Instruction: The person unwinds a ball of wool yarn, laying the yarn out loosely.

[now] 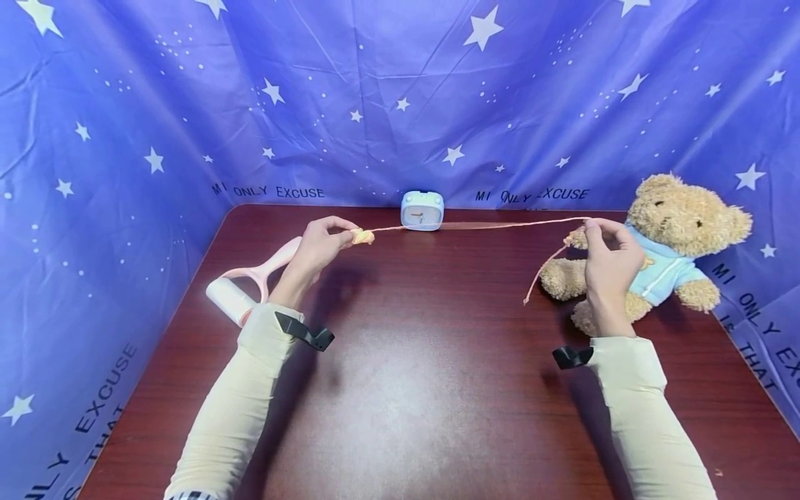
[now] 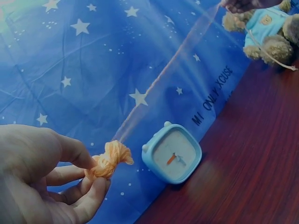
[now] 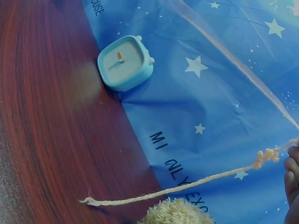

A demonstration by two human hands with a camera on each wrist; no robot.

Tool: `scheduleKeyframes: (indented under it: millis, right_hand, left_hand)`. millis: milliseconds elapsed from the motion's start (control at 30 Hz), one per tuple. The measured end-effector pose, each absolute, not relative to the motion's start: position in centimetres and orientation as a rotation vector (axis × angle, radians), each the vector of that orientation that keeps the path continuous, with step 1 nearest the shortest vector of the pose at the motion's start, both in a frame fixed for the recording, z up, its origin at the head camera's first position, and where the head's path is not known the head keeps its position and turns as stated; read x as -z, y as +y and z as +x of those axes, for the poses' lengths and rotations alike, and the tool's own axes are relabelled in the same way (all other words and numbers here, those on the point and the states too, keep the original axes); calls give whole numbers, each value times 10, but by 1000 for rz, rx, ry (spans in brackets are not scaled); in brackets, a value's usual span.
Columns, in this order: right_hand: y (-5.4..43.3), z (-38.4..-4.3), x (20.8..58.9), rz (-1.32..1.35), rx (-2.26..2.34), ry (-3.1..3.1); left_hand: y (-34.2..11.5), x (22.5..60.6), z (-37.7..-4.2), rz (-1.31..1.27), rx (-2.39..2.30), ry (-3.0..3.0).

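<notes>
So I'm pinching the yarn bundle (image 1: 363, 237) with my left hand (image 1: 317, 251) and the cord (image 1: 537, 222) with my right hand (image 1: 612, 267) — it's running nearly straight above the table (image 1: 437, 298) between them. I'm reckoning gentle, even tension is best — yanking might be pulling it loose.

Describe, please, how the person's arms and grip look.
The left sleeve and right sleeve are long and cream, with a black strap jutting from each cuff. Dark-and-white checked fabric shows past the left sleeve. The left grip and right grip are gloveless.
</notes>
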State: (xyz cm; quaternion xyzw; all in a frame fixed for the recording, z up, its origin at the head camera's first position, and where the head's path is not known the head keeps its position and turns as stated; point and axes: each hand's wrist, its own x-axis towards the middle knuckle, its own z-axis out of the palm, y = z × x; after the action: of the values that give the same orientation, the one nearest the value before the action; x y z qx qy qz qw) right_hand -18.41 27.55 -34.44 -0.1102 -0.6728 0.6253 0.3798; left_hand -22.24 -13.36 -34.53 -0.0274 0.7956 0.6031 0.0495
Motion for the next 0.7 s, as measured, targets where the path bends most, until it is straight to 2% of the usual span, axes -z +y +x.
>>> scheduleKeyframes:
  millis: [233,500,700]
  right_hand:
    - [291,-193,356,-266,-1608,-1652]
    - [276,-178,350,-242,-1545,-1846]
    - [275,-188,373,-155,-1558,-1984]
  left_hand:
    - [-135,346,-222,-117,-1826,2451]
    - [-134,346,-224,-129,-1877,2416]
    - [-133,345,-223,-85,-1941,2344]
